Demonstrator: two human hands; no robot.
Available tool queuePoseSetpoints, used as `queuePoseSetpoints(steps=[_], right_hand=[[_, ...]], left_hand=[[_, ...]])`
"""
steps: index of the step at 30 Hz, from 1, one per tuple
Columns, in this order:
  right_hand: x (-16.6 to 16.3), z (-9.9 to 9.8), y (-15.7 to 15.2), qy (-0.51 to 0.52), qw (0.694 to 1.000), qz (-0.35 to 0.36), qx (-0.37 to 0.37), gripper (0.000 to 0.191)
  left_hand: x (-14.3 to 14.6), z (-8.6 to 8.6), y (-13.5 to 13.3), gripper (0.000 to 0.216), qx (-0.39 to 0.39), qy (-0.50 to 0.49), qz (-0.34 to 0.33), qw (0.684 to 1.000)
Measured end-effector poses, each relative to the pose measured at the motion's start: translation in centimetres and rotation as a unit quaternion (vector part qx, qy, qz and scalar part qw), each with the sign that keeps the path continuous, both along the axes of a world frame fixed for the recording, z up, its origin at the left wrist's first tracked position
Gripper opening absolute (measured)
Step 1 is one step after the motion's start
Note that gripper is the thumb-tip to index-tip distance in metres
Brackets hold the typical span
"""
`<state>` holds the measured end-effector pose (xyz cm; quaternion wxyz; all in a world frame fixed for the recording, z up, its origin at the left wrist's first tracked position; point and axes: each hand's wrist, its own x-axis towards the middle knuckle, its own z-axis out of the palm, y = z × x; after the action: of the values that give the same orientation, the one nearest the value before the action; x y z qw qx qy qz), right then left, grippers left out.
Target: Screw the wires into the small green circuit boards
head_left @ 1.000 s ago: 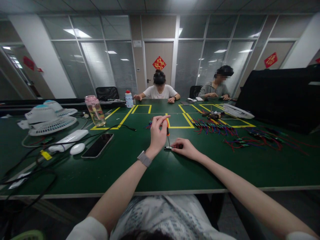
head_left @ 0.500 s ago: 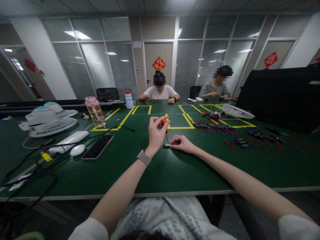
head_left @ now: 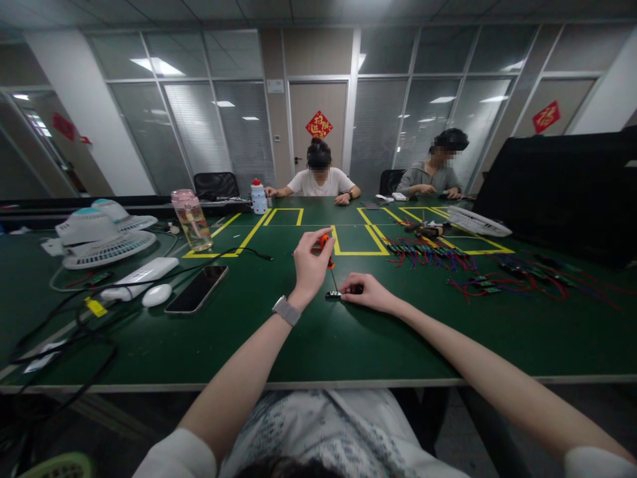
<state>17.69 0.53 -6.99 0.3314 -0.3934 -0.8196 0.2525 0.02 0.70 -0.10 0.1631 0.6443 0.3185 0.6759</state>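
My left hand (head_left: 309,269), with a watch on its wrist, is closed around the orange-and-black handle of a screwdriver (head_left: 330,261). The shaft points down, leaning a little, and its tip meets a small dark part with pale spots (head_left: 332,295) lying on the green table. From the right, my right hand (head_left: 372,293) pinches that small part at its end. Its fingertips partly cover the part, so its exact kind cannot be made out.
Right of my hands lie bundles of red and blue wired circuit boards (head_left: 423,252). To the left are a phone (head_left: 198,290), a white mouse (head_left: 156,295), a power strip (head_left: 141,277), black cables, fans (head_left: 99,242) and a bottle (head_left: 193,222). Two people sit across the table.
The screwdriver's handle leans slightly more to the left, while its tip stays at the small part. Opposite me, a person's arm has stretched out toward the spotted bottle. My view shifted slightly.
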Motion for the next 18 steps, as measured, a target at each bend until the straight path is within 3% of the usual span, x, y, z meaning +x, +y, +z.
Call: queuePoseSetpoints(steps=[5,10,14,18], right_hand=[[0.03,0.04,-0.42,-0.002,1.000,0.003,0.005,0.022],[0.00,0.15,-0.52,-0.005,1.000,0.002,0.005,0.022],[0.04,0.14,-0.44,-0.007,1.000,0.000,0.000,0.022],[0.08,0.17,-0.36,-0.008,1.000,0.005,-0.001,0.024]], left_hand=[[-0.28,0.03,-0.08,0.021,0.006,0.017,0.044,0.999],[-0.17,0.07,0.01,0.032,-0.006,0.012,-0.016,1.000],[0.18,-0.05,0.08,0.034,-0.058,-0.030,-0.074,0.995],[0.23,-0.03,-0.01,0.025,-0.028,-0.018,-0.041,0.999]])
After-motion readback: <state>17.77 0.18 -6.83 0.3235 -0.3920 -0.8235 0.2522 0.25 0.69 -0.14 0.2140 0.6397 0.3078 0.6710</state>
